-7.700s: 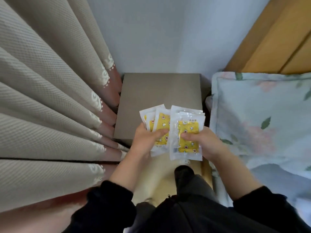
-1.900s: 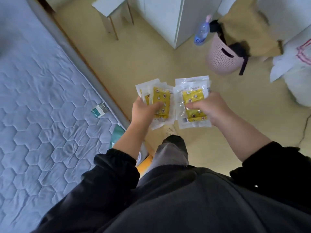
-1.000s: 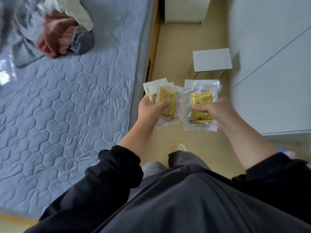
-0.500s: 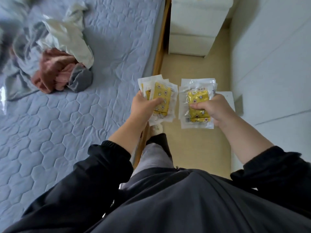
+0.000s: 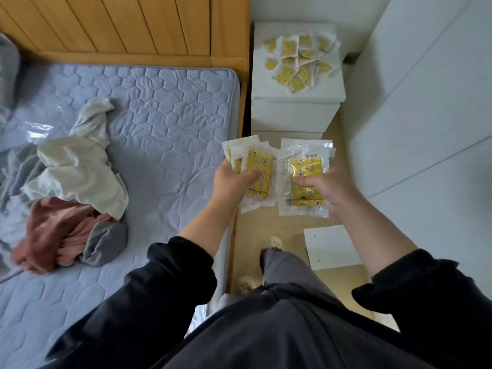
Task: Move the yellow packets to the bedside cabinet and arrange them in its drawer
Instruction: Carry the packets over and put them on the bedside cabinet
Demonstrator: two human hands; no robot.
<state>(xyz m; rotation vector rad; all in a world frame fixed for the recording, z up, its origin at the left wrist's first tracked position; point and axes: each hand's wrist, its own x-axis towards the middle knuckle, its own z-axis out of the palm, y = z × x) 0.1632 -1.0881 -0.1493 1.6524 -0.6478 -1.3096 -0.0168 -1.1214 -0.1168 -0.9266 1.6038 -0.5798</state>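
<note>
As the cabinet [image 5: 292, 115] nears, loose packets [image 5: 299, 61] show on its top.

One bunch of yellow packets [image 5: 259, 166] in left hand [image 5: 231, 183], one in right hand [image 5: 334, 189], about a dozen on one bedside cabinet [image 5: 290, 115]

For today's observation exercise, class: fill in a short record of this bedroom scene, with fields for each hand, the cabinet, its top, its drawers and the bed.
Left hand: grips a fan of yellow packets
Right hand: grips a second stack of yellow packets
Bedside cabinet: white, ahead of the person
Cabinet top: loose pile of yellow packets
Drawers: fronts look shut
Bed: quilted mattress with crumpled clothes
Stage: held packets not yet at the cabinet
</note>
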